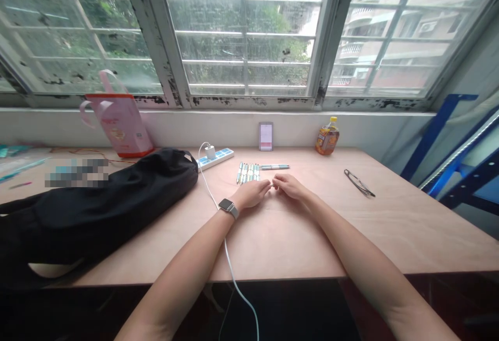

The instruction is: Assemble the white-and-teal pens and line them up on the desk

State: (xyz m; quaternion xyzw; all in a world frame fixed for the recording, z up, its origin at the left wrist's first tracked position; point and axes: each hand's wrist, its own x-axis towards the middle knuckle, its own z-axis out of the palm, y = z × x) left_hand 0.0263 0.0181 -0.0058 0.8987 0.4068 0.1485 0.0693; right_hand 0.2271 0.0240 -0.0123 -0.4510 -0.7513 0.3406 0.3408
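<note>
My left hand (251, 194), with a watch (226, 205) on its wrist, rests on the wooden table (273, 247), its fingers closed. Facing it, my right hand (289, 185) has its fingers curled in a pinch. The fingertips of both nearly meet, and whatever is between them is too small to make out. Just beyond my left hand lies a row of several pens (248, 171) side by side, partly hidden by it. Another slim pen (275, 167) lies crosswise to their right.
A black bag (117, 211) covers the table's left side. Behind it stand a pink bag (120, 125) and a power strip (216, 159) with a white cable. A phone (265, 136) leans on the wall, a bottle (327, 137) stands right of it, and glasses (357, 183) lie at the right.
</note>
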